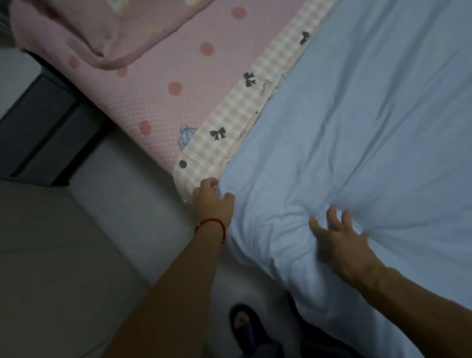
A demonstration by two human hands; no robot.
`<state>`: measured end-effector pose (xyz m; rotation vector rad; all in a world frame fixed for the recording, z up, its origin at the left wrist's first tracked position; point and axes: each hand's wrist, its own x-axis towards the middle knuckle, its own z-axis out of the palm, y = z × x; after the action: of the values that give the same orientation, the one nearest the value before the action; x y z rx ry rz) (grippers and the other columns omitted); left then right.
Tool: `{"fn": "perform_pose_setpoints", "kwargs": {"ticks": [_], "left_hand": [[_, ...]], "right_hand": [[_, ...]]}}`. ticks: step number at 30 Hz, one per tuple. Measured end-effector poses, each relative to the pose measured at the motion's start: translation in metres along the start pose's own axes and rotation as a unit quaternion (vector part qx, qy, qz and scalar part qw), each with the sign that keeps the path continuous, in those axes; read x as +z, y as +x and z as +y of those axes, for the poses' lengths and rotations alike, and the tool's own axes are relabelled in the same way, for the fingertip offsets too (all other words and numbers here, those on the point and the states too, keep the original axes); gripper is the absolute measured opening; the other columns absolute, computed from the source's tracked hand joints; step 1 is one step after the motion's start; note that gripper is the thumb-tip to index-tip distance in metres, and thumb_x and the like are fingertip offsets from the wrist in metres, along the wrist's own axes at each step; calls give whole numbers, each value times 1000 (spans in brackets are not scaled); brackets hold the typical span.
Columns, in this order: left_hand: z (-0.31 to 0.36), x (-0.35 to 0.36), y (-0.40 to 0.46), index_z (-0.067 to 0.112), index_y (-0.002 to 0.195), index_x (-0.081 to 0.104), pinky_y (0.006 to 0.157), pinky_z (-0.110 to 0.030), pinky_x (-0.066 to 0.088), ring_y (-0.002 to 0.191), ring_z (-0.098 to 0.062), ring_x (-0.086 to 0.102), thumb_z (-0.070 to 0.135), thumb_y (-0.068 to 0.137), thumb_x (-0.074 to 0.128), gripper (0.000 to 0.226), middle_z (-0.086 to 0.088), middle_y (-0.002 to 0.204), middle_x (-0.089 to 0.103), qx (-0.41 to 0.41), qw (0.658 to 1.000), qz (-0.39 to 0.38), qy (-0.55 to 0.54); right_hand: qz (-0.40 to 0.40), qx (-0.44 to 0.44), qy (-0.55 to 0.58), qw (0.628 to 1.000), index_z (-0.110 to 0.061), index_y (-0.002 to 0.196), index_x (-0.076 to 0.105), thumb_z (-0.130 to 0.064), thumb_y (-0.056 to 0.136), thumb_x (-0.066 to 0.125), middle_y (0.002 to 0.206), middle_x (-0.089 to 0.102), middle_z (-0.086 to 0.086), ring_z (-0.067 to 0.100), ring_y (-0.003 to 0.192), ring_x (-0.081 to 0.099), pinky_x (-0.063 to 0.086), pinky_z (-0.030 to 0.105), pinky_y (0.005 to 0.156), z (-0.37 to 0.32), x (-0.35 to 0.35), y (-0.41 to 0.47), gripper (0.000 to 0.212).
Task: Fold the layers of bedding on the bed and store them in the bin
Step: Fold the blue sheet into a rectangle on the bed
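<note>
Left hand (212, 202) fingers hidden under blue sheet (374, 127) corner.

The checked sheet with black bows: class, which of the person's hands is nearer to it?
Left. The left hand grips the checked sheet's corner; the right hand lies apart on the blue sheet.

Pale blue sheet (389, 125) lies spread across the bed, rumpled near its corner; beneath it peeks a pink checked layer (247, 100) with black bows, then a pink dotted sheet (174, 59).

My left hand (212, 202) grips the corner of the top sheet (389, 125); my right hand (340, 243) rests on it. Beyond lie a checked layer (272, 63), then a pillow (125, 17).
</note>
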<state>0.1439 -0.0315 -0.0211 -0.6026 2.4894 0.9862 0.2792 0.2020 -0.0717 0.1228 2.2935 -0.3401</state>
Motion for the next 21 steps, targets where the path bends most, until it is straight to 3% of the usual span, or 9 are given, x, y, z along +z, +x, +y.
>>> {"fn": "perform_pose_setpoints", "kwargs": {"ticks": [4, 9, 12, 14, 16, 19, 21], "left_hand": [[-15, 9, 13, 14, 111, 50, 87, -42, 50, 100, -33, 55, 21, 75, 78, 46, -7, 102, 51, 63, 996, 34, 56], [-14, -18, 18, 5, 86, 52, 53, -20, 35, 71, -19, 49, 30, 82, 72, 32, -5, 77, 54, 139, 978, -87, 128], [-2, -39, -11, 9, 80, 46, 55, -25, 34, 66, -16, 44, 20, 95, 66, 27, -3, 74, 49, 186, 956, -141, 177], [4, -45, -37, 7, 90, 48, 66, -31, 41, 76, -22, 54, 25, 100, 56, 23, -10, 84, 57, 204, 937, -186, 214], [19, -47, -69, 5, 112, 50, 81, -38, 50, 92, -31, 62, 33, 102, 47, 30, -18, 102, 64, 234, 909, -231, 257], [48, -42, -138, 10, 130, 46, 84, -42, 51, 97, -40, 64, 30, 105, 44, 33, -22, 109, 67, 299, 867, -275, 289], [63, -32, -186, 15, 135, 43, 83, -41, 51, 98, -40, 64, 32, 106, 41, 34, -20, 110, 67, 342, 849, -294, 277]], "right_hand": [[-3, 8, 19, 1000, -38, 159, 12, -28, 100, 57, 167, -10, 11, 42, 153, -8, 29, 73, 106, -4, 3, 1, 75], [-7, 10, 22, 1000, -39, 159, 14, -26, 100, 58, 168, -8, 9, 39, 153, -6, 29, 72, 107, -7, -2, 0, 75], [-28, -5, 48, 998, -38, 160, 16, -30, 99, 55, 169, -6, 7, 38, 154, -4, 25, 69, 112, -5, -22, -15, 73], [-29, -29, 88, 995, -30, 160, 24, -38, 97, 57, 168, 2, 11, 39, 154, 4, 23, 56, 120, -4, -39, -33, 71], [23, -12, 158, 987, -17, 158, 33, -49, 100, 44, 167, 16, 15, 37, 155, 14, 21, 38, 123, -8, -53, -69, 67], [120, 47, 348, 929, -10, 149, 48, -40, 106, 46, 161, 35, 16, 28, 149, 33, 24, 27, 118, -18, -62, -151, 53], [139, 62, 443, 883, -13, 140, 59, -35, 107, 48, 146, 56, 8, 23, 133, 52, 35, 28, 113, -19, -57, -203, 41]]}}
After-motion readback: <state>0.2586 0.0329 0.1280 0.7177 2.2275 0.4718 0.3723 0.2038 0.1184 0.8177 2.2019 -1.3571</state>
